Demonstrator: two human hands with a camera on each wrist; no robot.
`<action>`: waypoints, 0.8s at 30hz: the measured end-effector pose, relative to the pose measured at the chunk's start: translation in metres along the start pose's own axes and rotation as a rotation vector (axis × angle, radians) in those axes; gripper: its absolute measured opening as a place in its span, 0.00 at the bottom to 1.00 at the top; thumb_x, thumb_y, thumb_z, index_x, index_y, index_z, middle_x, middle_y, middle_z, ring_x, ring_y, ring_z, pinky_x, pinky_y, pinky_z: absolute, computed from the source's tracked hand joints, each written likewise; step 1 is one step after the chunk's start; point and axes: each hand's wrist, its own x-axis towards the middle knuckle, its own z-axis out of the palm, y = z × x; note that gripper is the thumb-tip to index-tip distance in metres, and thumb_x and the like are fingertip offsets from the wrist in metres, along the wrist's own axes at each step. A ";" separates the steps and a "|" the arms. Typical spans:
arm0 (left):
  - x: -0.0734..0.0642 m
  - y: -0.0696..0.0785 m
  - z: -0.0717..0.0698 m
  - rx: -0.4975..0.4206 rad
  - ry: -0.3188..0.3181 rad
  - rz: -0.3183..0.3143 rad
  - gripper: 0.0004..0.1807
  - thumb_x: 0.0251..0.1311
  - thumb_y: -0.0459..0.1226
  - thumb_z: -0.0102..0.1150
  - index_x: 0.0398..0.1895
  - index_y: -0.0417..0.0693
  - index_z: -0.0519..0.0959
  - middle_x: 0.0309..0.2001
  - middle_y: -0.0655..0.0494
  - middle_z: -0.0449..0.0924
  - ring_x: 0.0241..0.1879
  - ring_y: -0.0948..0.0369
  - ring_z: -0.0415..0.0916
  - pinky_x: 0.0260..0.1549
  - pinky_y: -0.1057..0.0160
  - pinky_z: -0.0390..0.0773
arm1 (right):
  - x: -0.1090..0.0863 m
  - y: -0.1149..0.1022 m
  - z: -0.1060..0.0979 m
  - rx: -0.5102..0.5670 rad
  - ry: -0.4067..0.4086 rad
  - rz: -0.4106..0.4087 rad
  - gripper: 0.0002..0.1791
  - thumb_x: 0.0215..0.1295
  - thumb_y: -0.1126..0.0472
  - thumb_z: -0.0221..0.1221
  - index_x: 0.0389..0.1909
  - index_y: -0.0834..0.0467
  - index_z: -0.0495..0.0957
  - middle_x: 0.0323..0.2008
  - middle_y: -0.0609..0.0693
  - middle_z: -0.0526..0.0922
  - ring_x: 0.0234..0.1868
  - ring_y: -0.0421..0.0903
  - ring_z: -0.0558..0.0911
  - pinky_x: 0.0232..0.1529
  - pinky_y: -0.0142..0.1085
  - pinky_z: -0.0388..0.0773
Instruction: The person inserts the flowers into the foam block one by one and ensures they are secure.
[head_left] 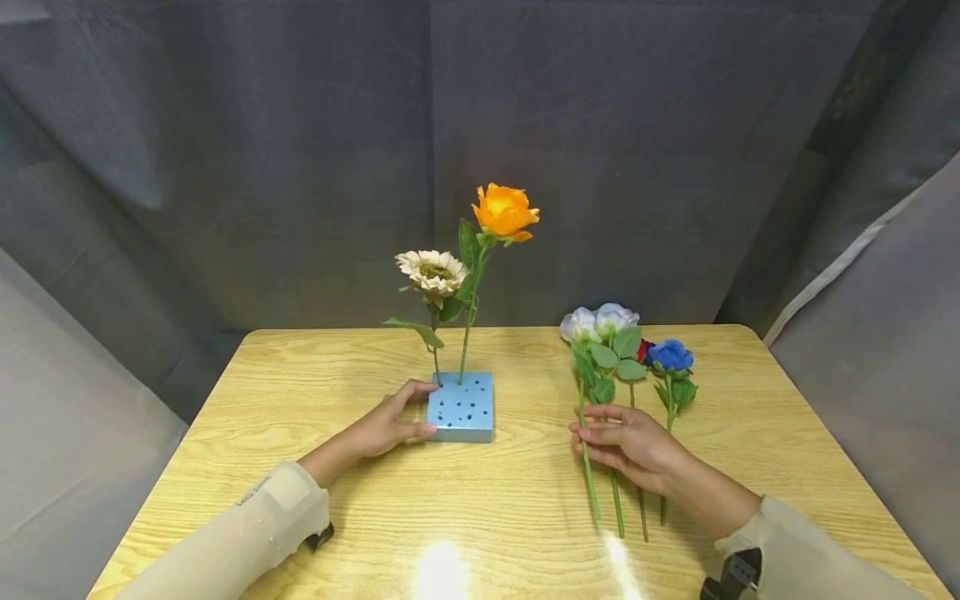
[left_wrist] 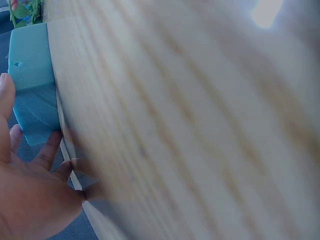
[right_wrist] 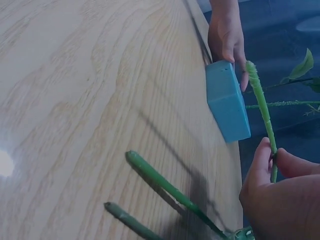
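Note:
My left hand [head_left: 386, 427] grips the left side of a blue foam block [head_left: 468, 407] dotted with holes, thumb at the front corner and index finger at the back one. A cream sunflower [head_left: 433, 271] and a taller orange flower [head_left: 504, 212] stand upright in its back holes. My right hand [head_left: 630, 446] pinches the green stem [head_left: 587, 475] of a pale white-lilac flower [head_left: 580, 325] between thumb and fingers. In the right wrist view the stem's lower end [right_wrist: 252, 75] is raised off the table.
Beside the right hand, another pale flower [head_left: 617, 318], a blue flower [head_left: 671, 356] and a partly hidden red flower [head_left: 643, 350] lie on the wooden table [head_left: 300, 375], stems toward me. Grey curtains [head_left: 300, 167] hang behind the table and at both sides.

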 end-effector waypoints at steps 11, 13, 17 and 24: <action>0.000 0.000 0.001 -0.037 0.009 0.019 0.36 0.70 0.41 0.64 0.78 0.50 0.61 0.76 0.40 0.64 0.76 0.39 0.57 0.72 0.28 0.26 | 0.000 -0.010 0.009 0.063 -0.011 0.018 0.41 0.75 0.70 0.57 0.81 0.66 0.45 0.53 0.59 0.82 0.52 0.52 0.87 0.55 0.40 0.84; 0.000 0.000 0.001 -0.039 0.009 0.015 0.36 0.70 0.41 0.65 0.78 0.51 0.61 0.75 0.41 0.64 0.76 0.39 0.57 0.72 0.28 0.27 | 0.001 -0.012 0.012 0.064 -0.017 0.017 0.41 0.75 0.70 0.57 0.81 0.65 0.46 0.51 0.58 0.83 0.52 0.51 0.87 0.54 0.40 0.84; 0.000 0.000 0.001 -0.031 0.005 0.007 0.37 0.70 0.43 0.65 0.78 0.52 0.61 0.76 0.42 0.63 0.76 0.40 0.57 0.73 0.28 0.30 | 0.003 -0.015 0.017 0.055 -0.015 0.007 0.40 0.75 0.70 0.57 0.81 0.64 0.47 0.51 0.57 0.84 0.52 0.50 0.87 0.51 0.38 0.85; -0.001 -0.001 0.000 -0.014 -0.003 -0.004 0.38 0.70 0.46 0.65 0.78 0.54 0.60 0.77 0.46 0.63 0.77 0.44 0.58 0.74 0.32 0.27 | 0.007 -0.021 0.029 0.058 -0.014 -0.018 0.38 0.76 0.71 0.57 0.80 0.63 0.51 0.49 0.56 0.83 0.52 0.50 0.86 0.53 0.39 0.85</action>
